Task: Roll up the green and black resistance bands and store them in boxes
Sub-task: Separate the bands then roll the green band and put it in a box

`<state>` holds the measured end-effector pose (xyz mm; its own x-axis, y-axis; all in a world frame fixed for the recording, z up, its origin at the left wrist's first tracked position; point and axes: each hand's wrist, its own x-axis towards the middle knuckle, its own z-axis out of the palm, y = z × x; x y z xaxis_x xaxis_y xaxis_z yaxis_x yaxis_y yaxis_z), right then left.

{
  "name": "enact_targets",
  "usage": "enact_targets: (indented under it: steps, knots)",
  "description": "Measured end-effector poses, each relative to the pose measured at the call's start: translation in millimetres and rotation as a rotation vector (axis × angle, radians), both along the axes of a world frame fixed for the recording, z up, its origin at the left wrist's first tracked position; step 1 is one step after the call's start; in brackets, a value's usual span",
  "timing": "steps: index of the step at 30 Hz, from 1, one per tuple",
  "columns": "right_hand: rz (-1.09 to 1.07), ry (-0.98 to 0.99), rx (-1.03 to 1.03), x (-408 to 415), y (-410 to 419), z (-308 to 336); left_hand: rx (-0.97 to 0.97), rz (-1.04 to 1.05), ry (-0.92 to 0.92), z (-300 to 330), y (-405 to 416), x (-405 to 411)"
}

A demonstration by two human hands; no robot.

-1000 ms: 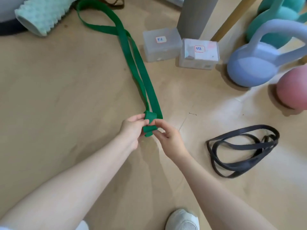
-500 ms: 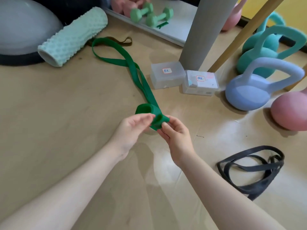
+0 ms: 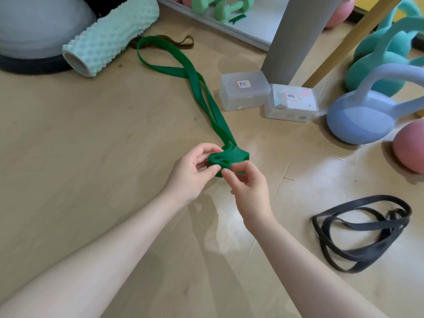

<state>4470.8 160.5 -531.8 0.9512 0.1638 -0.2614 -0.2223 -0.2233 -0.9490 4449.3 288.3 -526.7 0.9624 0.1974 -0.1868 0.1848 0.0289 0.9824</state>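
Observation:
A long green resistance band (image 3: 197, 83) trails across the wooden floor toward the upper left. Its near end is wound into a small loose roll (image 3: 229, 158). My left hand (image 3: 190, 173) pinches the roll from the left and my right hand (image 3: 247, 187) pinches it from below right. The black resistance band (image 3: 358, 232) lies in a loose tangle on the floor at the right, apart from both hands. Two translucent lidded boxes stand side by side beyond the roll, one (image 3: 244, 90) and the other (image 3: 291, 103), each with a small label on top.
A mint foam roller (image 3: 110, 35) and a grey dome trainer (image 3: 34, 26) lie at the upper left. A grey post (image 3: 296, 35) rises behind the boxes. Kettlebells, blue (image 3: 367, 111) and teal (image 3: 385, 49), and a pink ball (image 3: 410, 148) crowd the right. Green dumbbells (image 3: 220, 5) sit far back.
The rolled part of the green band has grown and moved up along the band toward the boxes. Both hands followed it and kept their grip. The view has tilted upward.

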Motion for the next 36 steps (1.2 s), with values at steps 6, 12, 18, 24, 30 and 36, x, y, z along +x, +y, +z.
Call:
enact_targets:
  steps: [6, 12, 18, 24, 30, 36]
  knots:
    - [0.134, -0.213, -0.186, -3, -1, 0, 0.055, -0.140, 0.031, 7, 4, -1]
    - [0.162, -0.628, -0.538, 4, -6, -20, -0.048, -0.133, 0.182, 6, 6, -2]
    - [0.371, -0.918, -0.594, 14, -11, -26, -0.080, -0.079, 0.245, 11, 3, -6]
    - [0.584, -0.947, -0.575, 15, -11, -21, -0.145, -0.119, 0.528, 17, 11, -7]
    - [0.744, -0.723, -0.574, 14, -17, -7, -0.240, -0.110, 0.648, 15, 18, -14]
    - [0.597, -0.498, -0.393, 14, -17, -16, -0.244, -0.036, 0.520, 13, 21, -16]
